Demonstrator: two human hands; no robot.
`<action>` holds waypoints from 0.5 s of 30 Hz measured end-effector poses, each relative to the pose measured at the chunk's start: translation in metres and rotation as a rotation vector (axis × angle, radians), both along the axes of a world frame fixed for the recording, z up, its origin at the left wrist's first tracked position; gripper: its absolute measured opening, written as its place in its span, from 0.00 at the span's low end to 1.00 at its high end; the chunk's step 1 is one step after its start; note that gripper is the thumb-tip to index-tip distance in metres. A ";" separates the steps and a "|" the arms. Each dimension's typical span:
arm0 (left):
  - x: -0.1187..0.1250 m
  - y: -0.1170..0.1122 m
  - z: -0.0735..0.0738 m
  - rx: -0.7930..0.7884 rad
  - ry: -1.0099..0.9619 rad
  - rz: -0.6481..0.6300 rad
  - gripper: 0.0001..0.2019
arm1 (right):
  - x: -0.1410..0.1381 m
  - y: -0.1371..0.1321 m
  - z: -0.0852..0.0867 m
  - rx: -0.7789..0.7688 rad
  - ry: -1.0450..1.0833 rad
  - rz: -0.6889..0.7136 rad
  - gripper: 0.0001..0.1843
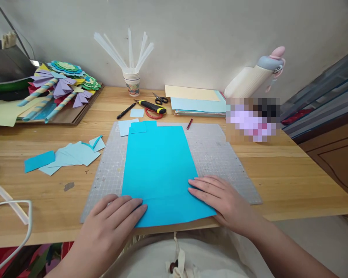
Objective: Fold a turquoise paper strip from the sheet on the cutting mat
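A large bright blue paper sheet (159,166) lies lengthwise on a grey cutting mat (217,154) in the middle of the wooden table (278,170). My left hand (110,224) rests flat on the sheet's near left corner, fingers stretched out. My right hand (220,199) lies flat on the near right edge of the sheet, fingers together and extended. A crease line crosses the sheet near my hands. Two small blue paper squares (139,126) sit at the sheet's far end.
Cut blue paper pieces (66,156) lie left of the mat. Behind the mat are a pen (126,111), a yellow utility knife (152,107), scissors (161,99), a paper cup with plastic sticks (132,83), and stacked paper sheets (197,102). Paper flowers (60,85) lie far left.
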State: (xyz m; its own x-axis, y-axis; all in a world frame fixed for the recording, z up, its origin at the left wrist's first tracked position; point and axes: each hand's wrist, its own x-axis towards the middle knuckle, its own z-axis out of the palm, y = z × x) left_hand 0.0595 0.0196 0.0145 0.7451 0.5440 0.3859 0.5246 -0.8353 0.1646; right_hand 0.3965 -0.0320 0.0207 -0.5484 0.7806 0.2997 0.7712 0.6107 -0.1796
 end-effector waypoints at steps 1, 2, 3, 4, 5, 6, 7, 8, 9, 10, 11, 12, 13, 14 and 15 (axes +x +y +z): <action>-0.002 0.001 0.001 -0.011 0.017 0.008 0.15 | 0.000 -0.001 0.001 -0.029 0.011 -0.013 0.21; -0.003 0.004 0.003 -0.026 0.031 0.027 0.15 | 0.001 -0.002 0.002 -0.061 0.028 -0.030 0.21; -0.005 0.006 0.005 -0.049 0.038 0.048 0.15 | 0.001 -0.002 0.004 -0.092 0.055 -0.055 0.20; -0.006 0.009 0.006 -0.082 0.036 0.074 0.14 | 0.001 -0.002 0.005 -0.125 0.094 -0.088 0.18; -0.006 0.012 0.008 -0.124 0.024 0.106 0.13 | 0.000 -0.001 0.006 -0.160 0.142 -0.130 0.16; -0.007 0.015 0.009 -0.174 0.007 0.132 0.11 | -0.001 0.000 0.007 -0.199 0.192 -0.180 0.13; -0.006 0.018 0.010 -0.225 -0.015 0.158 0.09 | -0.004 0.002 0.008 -0.233 0.239 -0.237 0.11; -0.005 0.021 0.011 -0.273 -0.040 0.188 0.07 | -0.006 0.004 0.009 -0.262 0.278 -0.299 0.10; -0.004 0.024 0.011 -0.312 -0.063 0.228 0.09 | -0.009 0.007 0.009 -0.285 0.307 -0.362 0.12; -0.002 0.026 0.011 -0.337 -0.079 0.278 0.13 | -0.012 0.009 0.009 -0.299 0.328 -0.424 0.15; 0.000 0.027 0.011 -0.343 -0.081 0.328 0.18 | -0.015 0.012 0.008 -0.306 0.343 -0.480 0.17; 0.002 0.028 0.011 -0.336 -0.061 0.377 0.20 | -0.017 0.014 0.007 -0.309 0.352 -0.526 0.18; 0.006 0.028 0.011 -0.310 -0.030 0.433 0.22 | -0.019 0.017 0.006 -0.308 0.358 -0.560 0.18; 0.009 0.027 0.011 -0.264 0.004 0.489 0.21 | -0.021 0.019 0.005 -0.308 0.358 -0.581 0.18; 0.014 0.026 0.011 -0.200 0.023 0.541 0.18 | -0.023 0.020 0.004 -0.302 0.355 -0.592 0.18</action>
